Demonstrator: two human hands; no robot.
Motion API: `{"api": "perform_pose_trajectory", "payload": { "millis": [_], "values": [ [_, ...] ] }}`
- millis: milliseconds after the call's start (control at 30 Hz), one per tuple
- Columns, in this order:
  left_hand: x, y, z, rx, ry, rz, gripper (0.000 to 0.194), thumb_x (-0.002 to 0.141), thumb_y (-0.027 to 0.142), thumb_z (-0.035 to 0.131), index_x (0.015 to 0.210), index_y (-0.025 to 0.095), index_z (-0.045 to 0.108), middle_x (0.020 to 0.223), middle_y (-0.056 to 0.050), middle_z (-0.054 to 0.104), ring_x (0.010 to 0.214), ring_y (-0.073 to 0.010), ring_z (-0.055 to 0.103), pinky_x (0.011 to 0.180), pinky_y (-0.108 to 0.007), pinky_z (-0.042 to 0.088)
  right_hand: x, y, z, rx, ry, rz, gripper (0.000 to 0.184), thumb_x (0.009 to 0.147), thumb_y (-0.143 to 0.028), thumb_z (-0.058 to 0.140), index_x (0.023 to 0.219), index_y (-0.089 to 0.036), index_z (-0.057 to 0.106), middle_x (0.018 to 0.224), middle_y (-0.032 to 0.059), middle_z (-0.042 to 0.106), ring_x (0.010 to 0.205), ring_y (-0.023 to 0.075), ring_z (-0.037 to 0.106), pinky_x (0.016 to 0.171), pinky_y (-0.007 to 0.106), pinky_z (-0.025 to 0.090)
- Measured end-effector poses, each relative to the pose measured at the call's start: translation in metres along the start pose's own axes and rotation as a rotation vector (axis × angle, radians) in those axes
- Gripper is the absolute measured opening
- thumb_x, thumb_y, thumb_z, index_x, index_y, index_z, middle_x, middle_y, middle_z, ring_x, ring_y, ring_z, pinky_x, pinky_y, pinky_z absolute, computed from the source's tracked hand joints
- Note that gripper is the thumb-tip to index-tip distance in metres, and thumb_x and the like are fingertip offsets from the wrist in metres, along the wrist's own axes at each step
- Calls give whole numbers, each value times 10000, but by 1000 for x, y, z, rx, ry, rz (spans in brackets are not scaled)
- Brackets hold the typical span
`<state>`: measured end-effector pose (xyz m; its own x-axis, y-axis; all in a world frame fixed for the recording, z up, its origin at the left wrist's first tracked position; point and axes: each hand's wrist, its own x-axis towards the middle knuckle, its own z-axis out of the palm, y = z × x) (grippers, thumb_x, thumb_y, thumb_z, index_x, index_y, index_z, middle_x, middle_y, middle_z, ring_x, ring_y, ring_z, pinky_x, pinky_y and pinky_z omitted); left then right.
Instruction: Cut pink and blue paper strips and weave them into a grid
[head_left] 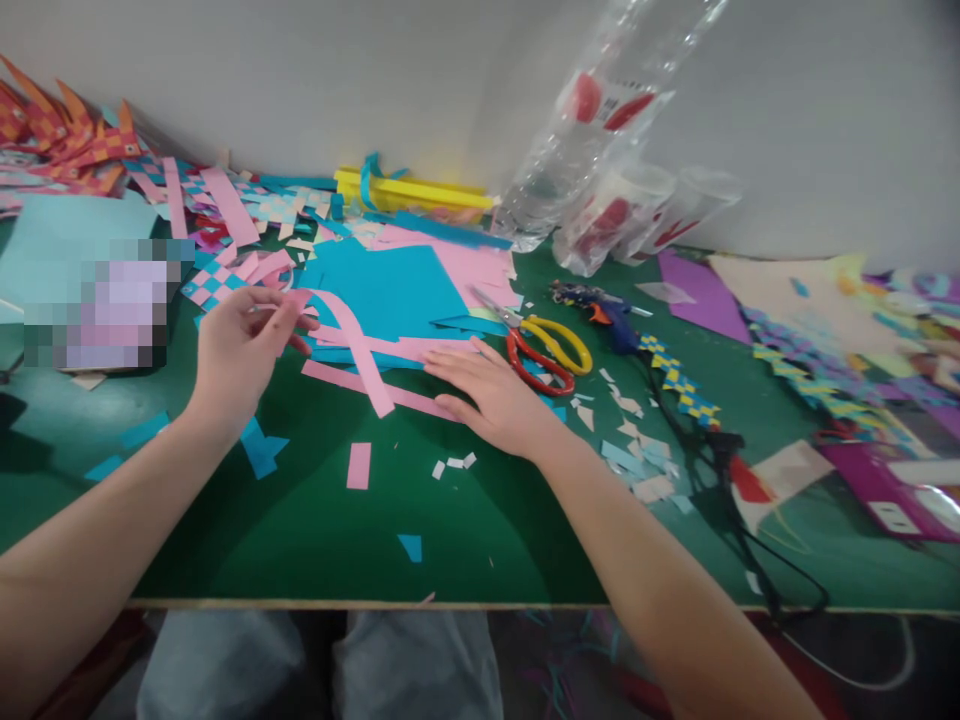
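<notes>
My left hand [244,345] pinches one end of a pink paper strip [362,358], which curls up and hangs down to the right. My right hand [495,395] lies flat with fingers stretched out, over the right ends of other pink strips [337,377]. Those strips lie partly across a stack of blue paper sheets [382,285]. Just beyond my right hand are scissors with one red and one yellow handle [551,350], blades pointing up and left. A blue-and-pink woven paper piece [210,285] sits just behind my left hand.
A glue gun [611,320] with a black cord lies to the right, near a yellow-and-blue woven strip [679,380]. Plastic-wrapped cups [622,205] stand by the wall. Paper scraps [634,440] dot the green table [480,540]. A magenta case [874,490] is far right.
</notes>
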<state>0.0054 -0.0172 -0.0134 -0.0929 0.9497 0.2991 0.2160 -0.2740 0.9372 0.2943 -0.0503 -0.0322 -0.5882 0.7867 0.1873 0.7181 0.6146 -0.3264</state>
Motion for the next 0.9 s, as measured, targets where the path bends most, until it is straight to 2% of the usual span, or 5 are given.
{"api": "perform_pose_trajectory", "payload": {
  "millis": [167, 367, 533, 667, 900],
  "values": [
    [9, -5, -2, -236, 81, -172, 226, 786, 364, 702, 798, 227, 522, 735, 45, 620, 694, -121, 609, 653, -341, 529, -1, -4, -3, 12, -19, -79, 413, 984, -466, 413, 1331, -285, 543, 1395, 36, 587, 1358, 242, 474, 1190, 580, 214],
    [14, -11, -5, -401, -91, -185, 353, 678, 377, 798, 755, 193, 508, 701, 89, 557, 824, -109, 602, 751, -305, 519, 8, -9, 1, -62, 120, -89, 455, 1004, -449, 346, 1362, -219, 506, 1474, 74, 501, 1379, 239, 442, 1219, 533, 164],
    [6, 1, 5, -495, 120, -225, 177, 692, 193, 736, 733, 179, 564, 591, 41, 574, 570, -94, 560, 520, -231, 466, 29, -15, 5, -106, -40, -85, 520, 1007, -509, 270, 1450, -268, 399, 1552, 5, 388, 1450, 216, 327, 1227, 522, 147],
    [0, 11, 9, -486, 8, -147, 43, 748, 139, 661, 767, 156, 627, 579, 11, 606, 497, -113, 563, 489, -245, 452, 47, -15, 6, -209, -65, -79, 542, 998, -508, 312, 1439, -217, 436, 1504, 38, 465, 1443, 243, 339, 1235, 525, 83],
    [-3, 11, 9, -467, -85, -97, 56, 767, 174, 701, 773, 150, 651, 610, -2, 642, 513, -124, 591, 523, -258, 482, 72, 7, 13, -302, 58, 95, 632, 995, -528, 287, 1406, -87, 475, 1452, 162, 509, 1419, 310, 368, 1207, 590, 66]
  ]
}}
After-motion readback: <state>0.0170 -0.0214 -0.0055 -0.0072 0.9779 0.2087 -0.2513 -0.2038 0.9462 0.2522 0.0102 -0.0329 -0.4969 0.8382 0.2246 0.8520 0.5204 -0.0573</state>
